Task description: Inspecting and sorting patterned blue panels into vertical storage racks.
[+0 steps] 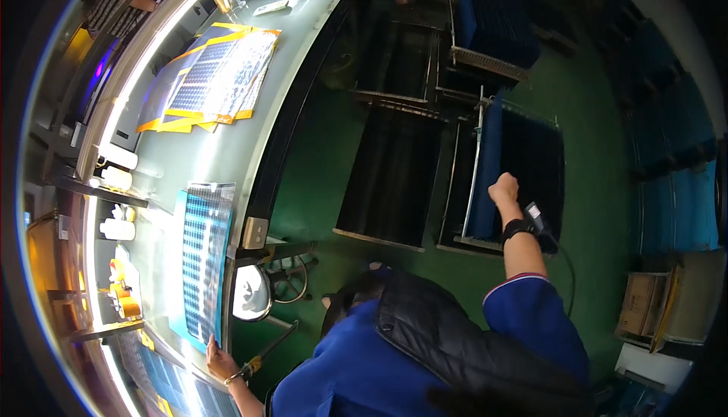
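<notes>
My left hand (220,362) is at the near end of a patterned blue panel (205,265) on the lit table, its fingers closed at the panel's corner. The panel is long and narrow, with a grid of dark cells and a bright blue border. Out to the right, my right hand (503,189) is closed at the edge of a dark blue panel (489,152) standing in a metal-framed rack (472,167). Its fingertips are hidden under the fist. A black strap (519,229) circles the right wrist, with a cord trailing down beside it.
Patterned sheets with orange edges (220,76) lie farther up the table (280,61). White bottles (117,178) and tape rolls (125,303) line its left side. Other racks (390,174) stand on the green floor. A stool (252,292) is beside the table; cardboard boxes (641,303) sit at right.
</notes>
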A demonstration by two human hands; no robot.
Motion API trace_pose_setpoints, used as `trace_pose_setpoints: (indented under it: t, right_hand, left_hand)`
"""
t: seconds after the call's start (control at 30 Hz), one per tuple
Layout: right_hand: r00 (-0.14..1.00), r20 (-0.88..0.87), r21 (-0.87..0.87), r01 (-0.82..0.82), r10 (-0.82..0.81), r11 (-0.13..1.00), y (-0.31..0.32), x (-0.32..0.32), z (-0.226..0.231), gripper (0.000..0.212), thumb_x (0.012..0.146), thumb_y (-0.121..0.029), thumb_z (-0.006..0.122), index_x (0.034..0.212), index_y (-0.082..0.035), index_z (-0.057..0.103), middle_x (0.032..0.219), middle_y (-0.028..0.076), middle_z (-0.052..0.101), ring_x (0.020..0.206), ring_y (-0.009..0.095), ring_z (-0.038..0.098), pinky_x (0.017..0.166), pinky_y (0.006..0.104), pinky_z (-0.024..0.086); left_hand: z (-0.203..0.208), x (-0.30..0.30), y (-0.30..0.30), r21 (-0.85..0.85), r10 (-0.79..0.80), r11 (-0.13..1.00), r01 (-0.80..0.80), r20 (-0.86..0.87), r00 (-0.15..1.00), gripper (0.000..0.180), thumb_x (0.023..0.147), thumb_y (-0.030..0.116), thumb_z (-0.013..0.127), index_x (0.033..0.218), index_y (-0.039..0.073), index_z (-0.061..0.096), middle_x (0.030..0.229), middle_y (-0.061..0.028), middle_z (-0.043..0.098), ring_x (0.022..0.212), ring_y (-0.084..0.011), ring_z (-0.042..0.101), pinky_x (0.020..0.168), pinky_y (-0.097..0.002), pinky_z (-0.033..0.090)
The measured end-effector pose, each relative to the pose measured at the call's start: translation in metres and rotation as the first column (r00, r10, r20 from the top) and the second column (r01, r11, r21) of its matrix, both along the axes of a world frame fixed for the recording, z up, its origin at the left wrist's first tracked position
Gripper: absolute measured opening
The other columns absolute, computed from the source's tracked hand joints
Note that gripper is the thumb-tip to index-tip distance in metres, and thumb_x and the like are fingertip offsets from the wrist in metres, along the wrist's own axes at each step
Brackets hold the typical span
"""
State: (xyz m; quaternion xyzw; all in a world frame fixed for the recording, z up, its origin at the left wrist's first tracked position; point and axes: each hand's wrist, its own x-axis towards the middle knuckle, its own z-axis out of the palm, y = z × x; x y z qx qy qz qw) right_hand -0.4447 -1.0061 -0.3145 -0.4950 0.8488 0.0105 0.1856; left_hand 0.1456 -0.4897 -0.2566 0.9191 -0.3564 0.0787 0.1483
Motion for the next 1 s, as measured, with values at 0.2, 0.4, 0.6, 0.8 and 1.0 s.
trace_pose_setpoints:
  t: [0.2, 0.4, 0.6, 0.8, 1.0]
  right_hand:
    - [0.994, 0.11, 0.118, -0.004, -0.009, 0.993, -0.001, -0.03, -0.027, 0.021, 0.076, -0.015, 0.07, 0.087, 0.002, 0.066, 0.093, 0.021, 0.066, 0.088, 0.028, 0.066, 0.068, 0.0388, 0.055]
    - [0.957, -0.229, -0.518, -0.274, 0.177, 0.81, 0.015, 0.04, -0.002, 0.057, 0.069, -0.038, 0.075, 0.108, -0.001, 0.056, 0.104, 0.017, 0.058, 0.099, 0.035, 0.054, 0.083, 0.0409, 0.047]
    - [0.249, 0.959, -0.083, -0.209, 0.135, 0.974, 0.038, 0.225, -0.039, 0.066, 0.076, -0.055, 0.064, 0.111, -0.001, 0.053, 0.107, 0.014, 0.059, 0.101, 0.025, 0.056, 0.083, 0.0369, 0.048]
    - [-0.152, 0.856, 0.296, -0.639, -0.494, 0.71, 0.104, 0.407, 0.014, 0.088, 0.082, -0.061, 0.05, 0.139, -0.002, 0.02, 0.124, 0.023, 0.049, 0.109, 0.033, 0.054, 0.091, 0.0444, 0.047]
    - [0.224, 0.97, 0.15, -0.855, 0.093, 0.496, 0.115, 0.487, 0.026, 0.032, 0.086, -0.014, 0.062, 0.112, 0.001, 0.052, 0.092, 0.011, 0.063, 0.074, 0.018, 0.063, 0.064, 0.0287, 0.053]
  left_hand:
    - [0.001, 0.006, 0.004, -0.007, 0.023, 1.0, -0.023, 0.039, 0.999, 0.034, 0.081, -0.006, 0.048, 0.109, 0.005, 0.064, 0.101, -0.0155, 0.066, 0.09, -0.0311, 0.064, 0.076, -0.037, 0.05]
    - [0.002, 0.01, -0.002, 0.026, 0.051, 0.998, -0.052, 0.047, 0.998, 0.035, 0.082, -0.006, 0.047, 0.11, 0.007, 0.064, 0.101, -0.0159, 0.066, 0.089, -0.0318, 0.063, 0.077, -0.0379, 0.049]
    - [-0.014, -0.003, 0.028, -0.083, -0.055, 0.994, 0.071, 0.185, 0.981, 0.034, 0.082, -0.005, 0.047, 0.108, 0.008, 0.065, 0.106, -0.013, 0.065, 0.098, -0.029, 0.062, 0.084, -0.0358, 0.049]
    - [-0.036, -0.049, 0.045, -0.091, -0.01, 0.996, 0.005, -0.063, 0.998, 0.035, 0.076, 0.004, 0.064, 0.111, 0.007, 0.063, 0.116, -0.013, 0.06, 0.108, -0.0283, 0.057, 0.092, -0.0361, 0.046]
    - [-0.048, -0.058, 0.093, -0.309, 0.559, 0.739, -0.598, -0.212, 0.801, 0.05, 0.072, 0.029, 0.076, 0.108, -0.001, 0.059, 0.11, -0.0157, 0.058, 0.102, -0.029, 0.056, 0.086, -0.0372, 0.045]
